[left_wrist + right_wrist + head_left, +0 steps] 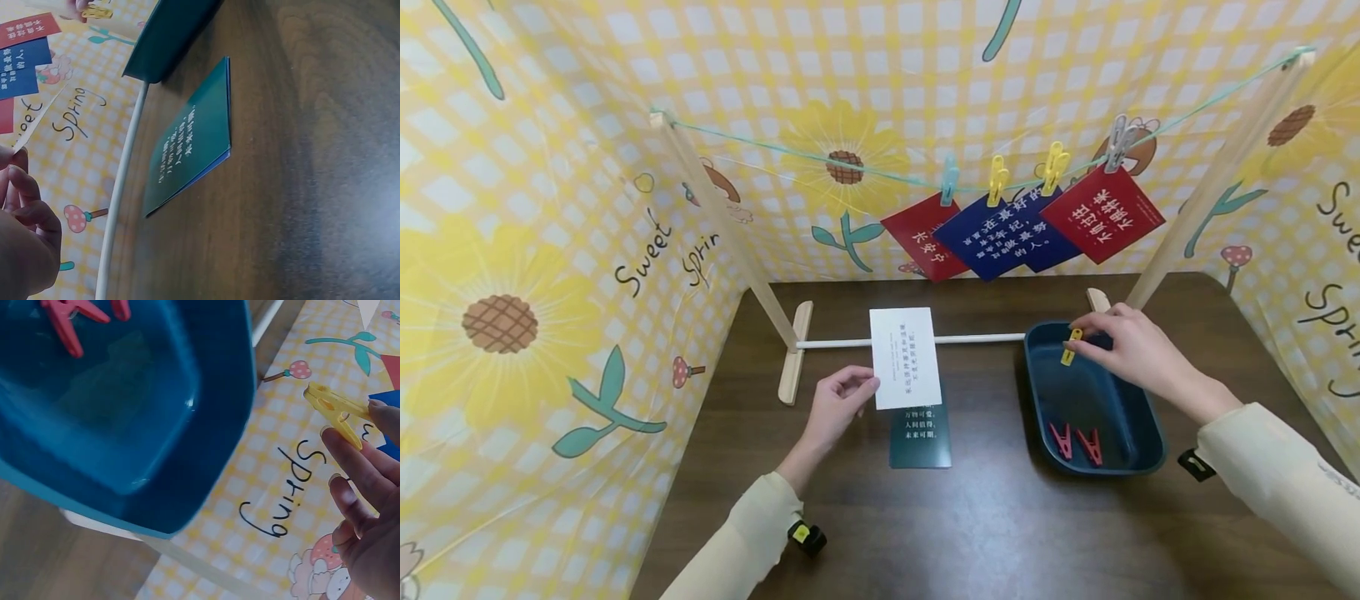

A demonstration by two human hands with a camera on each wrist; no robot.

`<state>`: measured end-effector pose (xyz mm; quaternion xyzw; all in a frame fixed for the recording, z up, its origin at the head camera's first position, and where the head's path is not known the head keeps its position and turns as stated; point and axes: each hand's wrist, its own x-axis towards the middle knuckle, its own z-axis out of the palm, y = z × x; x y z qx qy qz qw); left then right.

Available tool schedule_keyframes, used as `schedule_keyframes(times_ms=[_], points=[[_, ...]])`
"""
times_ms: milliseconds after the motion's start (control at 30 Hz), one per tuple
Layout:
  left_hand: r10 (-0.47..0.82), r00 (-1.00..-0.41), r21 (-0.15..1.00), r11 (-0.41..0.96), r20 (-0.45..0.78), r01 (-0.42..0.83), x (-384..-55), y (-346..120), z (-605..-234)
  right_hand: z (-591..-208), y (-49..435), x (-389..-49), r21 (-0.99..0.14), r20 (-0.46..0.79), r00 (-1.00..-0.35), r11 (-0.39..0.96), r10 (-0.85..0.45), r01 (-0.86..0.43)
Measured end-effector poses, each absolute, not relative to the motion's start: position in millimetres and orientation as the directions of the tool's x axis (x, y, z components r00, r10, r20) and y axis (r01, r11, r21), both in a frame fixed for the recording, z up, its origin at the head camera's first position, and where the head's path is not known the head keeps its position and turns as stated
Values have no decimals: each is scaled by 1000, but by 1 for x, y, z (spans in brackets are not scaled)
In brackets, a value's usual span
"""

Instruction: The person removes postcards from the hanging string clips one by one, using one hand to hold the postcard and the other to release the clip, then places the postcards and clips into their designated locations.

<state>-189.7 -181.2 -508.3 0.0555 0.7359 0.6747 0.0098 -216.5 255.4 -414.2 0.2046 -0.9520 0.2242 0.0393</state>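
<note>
My left hand (838,400) pinches a white card (906,358) with printed writing by its left edge, holding it up over the table. Beneath it lies a dark green card (921,437), and the left wrist view shows a blue edge under that green card (190,144). Between thumb and fingers of my right hand (1131,346) is a yellow clothespin (1067,347), held above the blue basin (1036,417). The right wrist view shows this yellow clothespin (334,412) gripped at its handle ends. Two red clothespins (1075,444) lie in the basin.
A green string (850,169) spans two wooden posts (730,237) behind the table. Red and blue cards (992,237) hang from it on the right half by several clothespins (997,181). A white rod (977,339) joins the posts low down. Patterned yellow cloth (737,50) surrounds the table.
</note>
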Motion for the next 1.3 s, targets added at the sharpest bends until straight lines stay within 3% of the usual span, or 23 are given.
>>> schedule_keyframes(times_ms=[367, 867, 1300], points=[[129, -991, 992, 129, -26, -9, -182, -177, -526, -433, 266, -208, -411, 118, -920, 826, -373, -387], [145, -989, 992, 122, -42, -25, -177, -177, -536, -449, 276, -202, -416, 59, -931, 839, -361, -352], [106, -985, 974, 196, -135, -113, -173, -180, -544, -468, 283, -195, -412, 21, -931, 845, -365, -341]])
